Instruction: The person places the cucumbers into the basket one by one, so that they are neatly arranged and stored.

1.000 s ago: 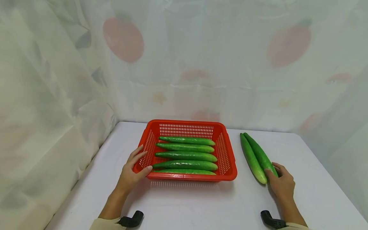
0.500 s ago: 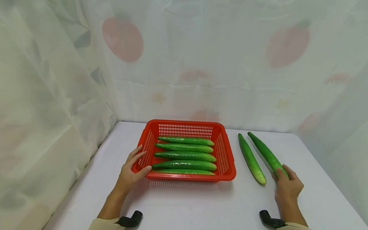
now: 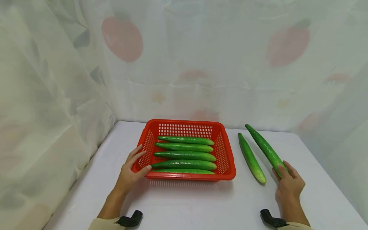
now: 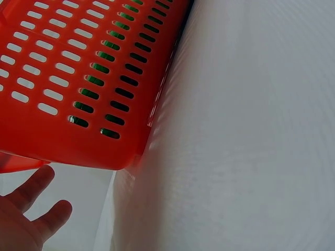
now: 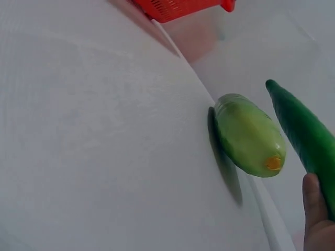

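Around the near end of a long green cucumber [image 3: 265,148], my right hand [image 3: 291,185] has its thumb and fingers; the far end tilts up off the table. Left of it another cucumber [image 3: 251,158] lies on the white cloth. The right wrist view shows the held cucumber [image 5: 306,130] beside the blunt pale end of the lying cucumber [image 5: 251,138]. My left hand [image 3: 129,174] is at the left front corner of a red plastic basket [image 3: 187,176], fingers spread, thumb at the rim. Several cucumbers [image 3: 185,155] lie side by side inside the basket.
A white cloth covers the table [image 3: 195,204]. Behind it hangs a pale curtain [image 3: 230,64] with faded fruit prints, and more curtain [image 3: 51,127] runs along the left side. In the left wrist view the slotted basket wall [image 4: 63,138] fills the upper left.
My right hand has drawn one cucumber rightward, away from the one beside it, and its far end has risen off the table. My left hand has stayed at the basket.
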Action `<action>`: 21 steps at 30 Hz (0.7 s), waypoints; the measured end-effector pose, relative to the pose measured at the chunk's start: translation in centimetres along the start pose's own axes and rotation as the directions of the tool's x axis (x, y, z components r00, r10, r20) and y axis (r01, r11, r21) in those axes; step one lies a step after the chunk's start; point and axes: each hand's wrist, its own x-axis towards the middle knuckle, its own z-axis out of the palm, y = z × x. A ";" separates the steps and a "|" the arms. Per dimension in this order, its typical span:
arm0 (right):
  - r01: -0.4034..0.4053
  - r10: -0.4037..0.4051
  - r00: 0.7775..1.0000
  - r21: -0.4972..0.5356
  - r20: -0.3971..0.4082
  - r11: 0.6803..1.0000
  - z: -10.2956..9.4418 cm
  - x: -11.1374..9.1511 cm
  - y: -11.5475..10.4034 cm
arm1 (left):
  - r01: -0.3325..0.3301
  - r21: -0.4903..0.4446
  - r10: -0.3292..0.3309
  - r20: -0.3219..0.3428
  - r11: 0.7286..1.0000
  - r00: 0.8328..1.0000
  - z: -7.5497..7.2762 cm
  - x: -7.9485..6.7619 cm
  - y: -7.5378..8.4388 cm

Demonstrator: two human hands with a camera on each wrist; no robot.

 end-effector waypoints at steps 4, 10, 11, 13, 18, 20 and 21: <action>-0.004 0.004 0.999 0.006 0.037 1.000 0.3 -0.3 -1.1 | 0.009 0.000 -0.009 0.004 1.000 1.000 0.1 0.0 0.1; 0.012 -0.015 0.990 0.021 0.138 1.000 1.1 -1.0 -2.9 | -0.001 -0.006 0.001 0.000 1.000 1.000 0.2 0.0 -0.1; 0.024 -0.029 0.986 0.030 0.162 0.999 1.3 -1.2 -3.2 | -0.001 -0.004 0.001 0.000 1.000 1.000 0.2 0.0 -0.1; 0.051 -0.058 0.976 0.040 0.211 0.998 1.5 -1.7 -3.8 | 0.001 -0.002 -0.001 0.000 1.000 1.000 0.2 -0.1 -0.2; 0.104 -0.133 0.935 0.105 0.330 0.989 2.2 -2.9 -5.1 | -0.003 -0.002 0.003 -0.003 1.000 1.000 0.1 0.0 -0.2; 0.110 -0.160 0.912 0.150 0.379 0.983 2.6 -3.3 -5.6 | -0.008 -0.001 0.008 -0.003 1.000 1.000 0.0 0.0 -0.2; 0.111 -0.174 0.898 0.175 0.403 0.978 2.8 -3.5 -5.9 | -0.009 -0.002 0.009 -0.003 1.000 1.000 0.0 0.0 -0.2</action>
